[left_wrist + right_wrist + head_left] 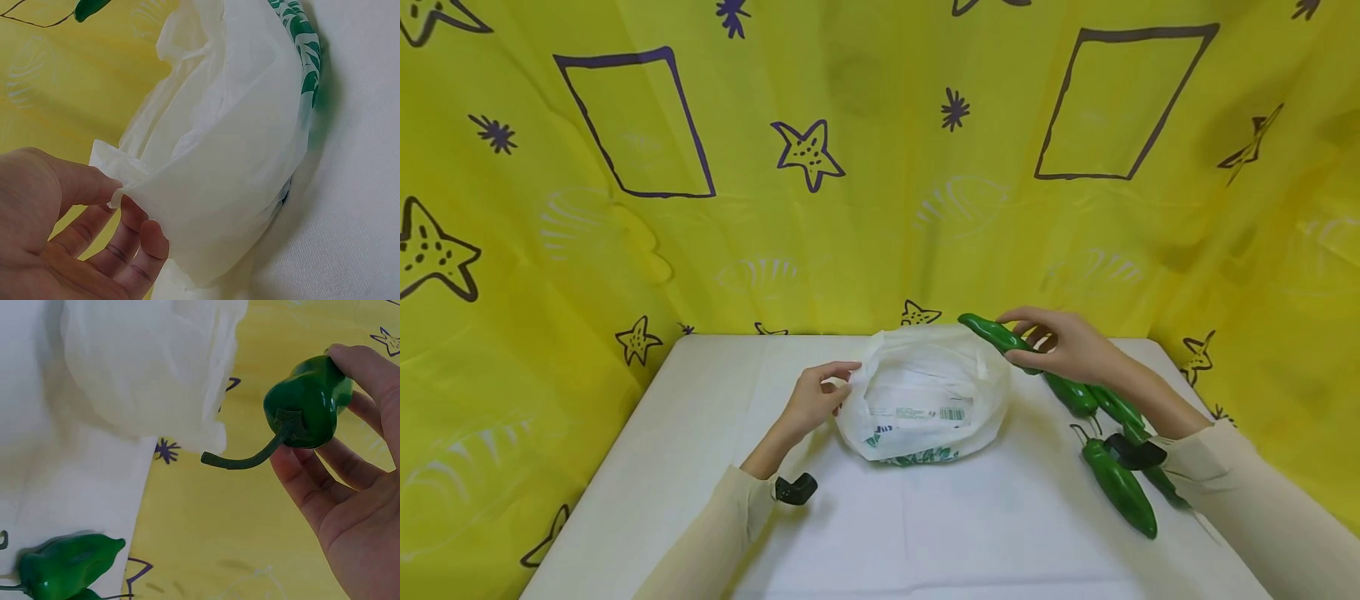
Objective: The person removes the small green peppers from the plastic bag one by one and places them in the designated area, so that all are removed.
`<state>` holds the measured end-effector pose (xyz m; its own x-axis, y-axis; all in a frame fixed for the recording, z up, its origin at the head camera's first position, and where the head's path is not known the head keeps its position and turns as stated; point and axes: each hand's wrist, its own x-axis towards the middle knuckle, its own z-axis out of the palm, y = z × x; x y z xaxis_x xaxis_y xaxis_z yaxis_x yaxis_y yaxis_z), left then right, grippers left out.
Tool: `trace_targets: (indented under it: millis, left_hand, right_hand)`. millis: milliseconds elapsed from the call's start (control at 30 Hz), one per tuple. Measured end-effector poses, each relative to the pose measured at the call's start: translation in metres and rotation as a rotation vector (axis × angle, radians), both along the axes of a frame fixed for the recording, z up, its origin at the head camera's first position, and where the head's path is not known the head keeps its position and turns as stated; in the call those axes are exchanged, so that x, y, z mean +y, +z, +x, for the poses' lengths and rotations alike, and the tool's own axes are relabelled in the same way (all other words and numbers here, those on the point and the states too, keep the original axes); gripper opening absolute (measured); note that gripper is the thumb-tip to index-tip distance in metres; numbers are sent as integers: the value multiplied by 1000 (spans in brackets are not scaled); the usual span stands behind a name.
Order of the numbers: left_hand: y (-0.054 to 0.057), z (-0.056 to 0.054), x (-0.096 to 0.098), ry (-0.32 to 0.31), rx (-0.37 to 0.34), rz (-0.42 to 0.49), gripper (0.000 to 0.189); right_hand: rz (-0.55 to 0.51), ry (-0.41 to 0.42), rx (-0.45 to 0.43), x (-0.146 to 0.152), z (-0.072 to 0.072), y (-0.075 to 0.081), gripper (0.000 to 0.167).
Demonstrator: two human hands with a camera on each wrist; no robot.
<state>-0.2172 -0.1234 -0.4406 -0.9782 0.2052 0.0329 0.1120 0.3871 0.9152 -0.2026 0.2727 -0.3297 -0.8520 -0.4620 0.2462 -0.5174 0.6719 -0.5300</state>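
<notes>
A white plastic bag (pixel 997 408) with green leaf print stands on the table, its mouth open toward me. My left hand (pixel 811 402) is at the bag's left edge; in the left wrist view, the thumb and fingers pinch the rim of the thin plastic (pixel 212 187). Raised beside the bag's right rim, my right hand (pixel 1067 346) grips a shiny green chili pepper (pixel 992 331) between thumb and fingers. Its tip points left over the rim. The right wrist view shows this pepper (pixel 306 403) stem end first, with its curved stem hanging free.
Several more green peppers (pixel 1120 487) lie on the right side of the white table (pixel 1000 525), partly under my right forearm. A yellow curtain (pixel 880 233) with starfish drawings hangs behind the table and at both sides. Dark wrist cameras (pixel 796 489) sit on both wrists.
</notes>
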Motion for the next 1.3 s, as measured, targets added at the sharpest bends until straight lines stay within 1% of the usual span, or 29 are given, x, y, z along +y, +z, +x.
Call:
trace_targets:
  millis: [200,467,700,1000,1167,1300]
  left_hand:
    - [-1,-1,1,-2,-1,2,38]
    - [-4,-1,1,-5,7,28,39]
    - [-3,0,2,-15,8,30,39]
    - [-4,0,3,-9,10,23,38]
    - [-5,-1,3,-16,14,22,39]
    - [-5,-1,3,-9,9,17,39]
  right_hand:
    - [-26,-42,6,16,8,-11,46]
    - [-33,-108,2,33,24,-25,47]
    - [-8,-190,-8,49,37,-45,47]
    - [-60,-227,4,61,54,-70,47]
    - [-85,-247,-12,65,62,-80,47]
    - [-108,-255,-36,67,67,-88,46]
